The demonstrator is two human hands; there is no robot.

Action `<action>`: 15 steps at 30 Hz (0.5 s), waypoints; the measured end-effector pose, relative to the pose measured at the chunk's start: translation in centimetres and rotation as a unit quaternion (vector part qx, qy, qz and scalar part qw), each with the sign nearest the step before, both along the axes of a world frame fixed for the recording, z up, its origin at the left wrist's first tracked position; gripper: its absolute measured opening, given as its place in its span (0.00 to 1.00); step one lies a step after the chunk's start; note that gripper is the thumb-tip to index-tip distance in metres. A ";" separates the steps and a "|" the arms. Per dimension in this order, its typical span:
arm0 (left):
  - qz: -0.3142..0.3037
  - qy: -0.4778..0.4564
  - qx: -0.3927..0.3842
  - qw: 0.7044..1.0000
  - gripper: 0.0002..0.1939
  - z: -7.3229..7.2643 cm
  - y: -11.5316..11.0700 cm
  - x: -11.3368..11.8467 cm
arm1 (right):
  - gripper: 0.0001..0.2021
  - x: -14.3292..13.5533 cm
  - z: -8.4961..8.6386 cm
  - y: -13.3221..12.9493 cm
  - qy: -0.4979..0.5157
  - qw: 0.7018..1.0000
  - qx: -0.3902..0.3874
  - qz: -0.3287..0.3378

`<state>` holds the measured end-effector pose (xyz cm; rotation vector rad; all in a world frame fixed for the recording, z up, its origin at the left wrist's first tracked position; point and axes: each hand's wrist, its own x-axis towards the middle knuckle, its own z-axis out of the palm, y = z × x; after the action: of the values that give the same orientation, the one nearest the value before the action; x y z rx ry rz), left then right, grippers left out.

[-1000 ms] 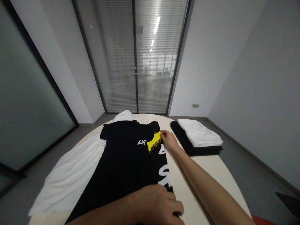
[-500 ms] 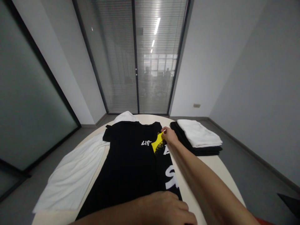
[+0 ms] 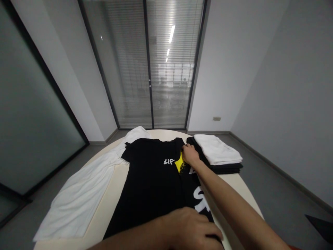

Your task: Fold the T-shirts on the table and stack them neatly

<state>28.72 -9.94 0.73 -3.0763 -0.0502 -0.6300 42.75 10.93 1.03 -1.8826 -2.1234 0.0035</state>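
A black T-shirt (image 3: 148, 180) with white lettering and a yellow patch lies spread on the table, its neckline at the far end. Its right side is folded inward along a lengthwise crease. My right hand (image 3: 191, 155) reaches to the upper right of the shirt, beside the yellow patch, and its fingers are closed on the fabric there. Across the lower part of the shirt lies my left forearm. At the shirt's lower right edge my left hand (image 3: 194, 227) has its fingers curled on the cloth; the fingertips are partly hidden. The hem is out of sight.
White garments (image 3: 78, 194) lie along the left side of the round pale table (image 3: 246, 187). On the right, a folded white garment (image 3: 217, 149) rests on a stack of folded black clothes (image 3: 226, 169). Behind stands a glass door with blinds (image 3: 170, 104).
The black T-shirt has shifted to the right over the table, with both hands moving along with it. More table shows between it and the white garments. The view has tilted slightly.
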 end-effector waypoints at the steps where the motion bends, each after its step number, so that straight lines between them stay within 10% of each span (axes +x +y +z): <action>1: 0.032 0.009 -0.015 0.999 0.13 0.5 0.7 -1.0 | 0.17 -0.2 0.0 -0.1 -0.007 1.000 -0.001 0.003; 4: 0.283 -0.043 -0.065 0.956 0.09 1.9 4.0 -5.2 | 0.18 -0.8 0.0 -0.2 -0.023 1.000 -0.007 0.001; 8: 0.586 -0.194 -0.042 0.786 0.16 2.5 10.3 -12.6 | 0.20 -1.9 0.0 0.0 -0.033 0.999 -0.008 -0.007; 11: 0.700 -0.216 -0.035 0.680 0.24 2.2 14.0 -18.0 | 0.22 -3.0 -0.3 -0.2 -0.025 1.000 -0.010 -0.009; 15: 0.755 -0.169 -0.091 0.627 0.28 1.3 15.8 -22.4 | 0.23 -3.9 -1.4 -0.7 0.003 0.999 0.018 -0.030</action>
<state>6.28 5.88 2.03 -1.7192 -2.3254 -0.8749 38.89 10.24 -0.36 -1.9221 -2.0501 -0.0412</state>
